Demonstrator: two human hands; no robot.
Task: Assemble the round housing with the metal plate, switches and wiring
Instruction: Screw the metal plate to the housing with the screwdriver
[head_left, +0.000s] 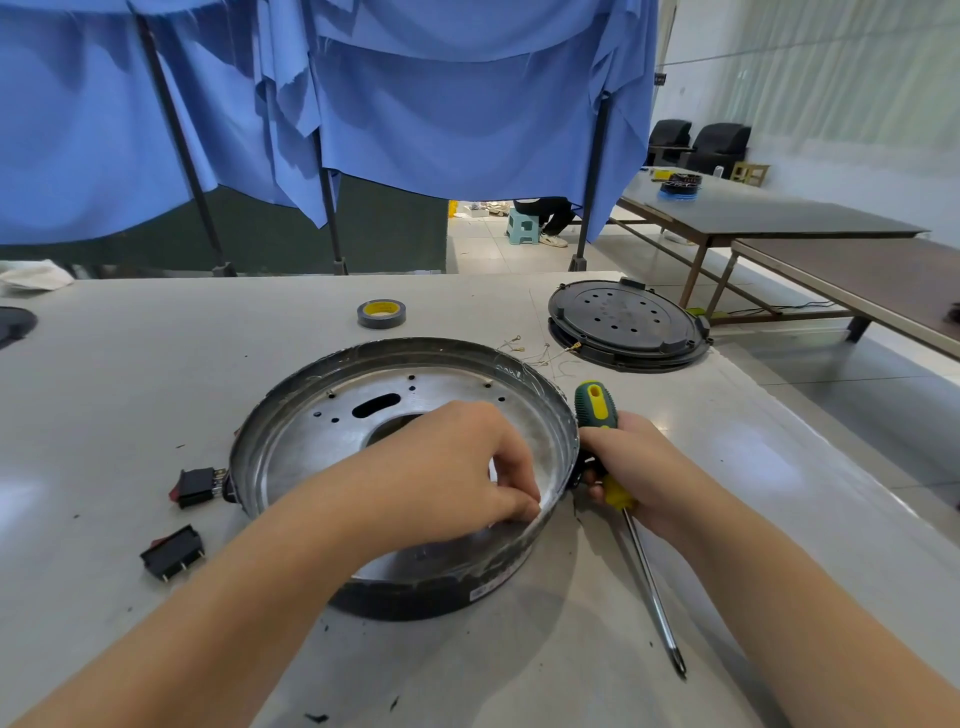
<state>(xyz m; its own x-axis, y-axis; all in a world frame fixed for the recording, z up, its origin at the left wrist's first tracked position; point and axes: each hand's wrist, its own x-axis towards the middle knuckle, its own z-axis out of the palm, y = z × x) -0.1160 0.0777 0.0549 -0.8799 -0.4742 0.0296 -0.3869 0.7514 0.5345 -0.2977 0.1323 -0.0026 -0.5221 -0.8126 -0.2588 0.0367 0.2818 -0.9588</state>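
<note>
round housing (363, 447) on counter (156, 364), metal plate (332, 410) inside | left hand (467, 467) pinches something small at near wall, perhaps wiring | right hand (631, 467) grasps screwdriver (602, 415) | housing likely stiff, light, sharp-edged: hold by outer wall

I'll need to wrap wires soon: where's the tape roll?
The tape roll lies flat on the table, beyond the round housing and left of the black perforated disc.

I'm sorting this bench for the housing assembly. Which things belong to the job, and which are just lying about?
Job:
round housing with metal plate
two switches
wiring
screwdriver, gripped by right hand
left hand, pinching at the housing's inner wall

Lying about:
tape roll
black perforated disc, possibly a later part
</note>
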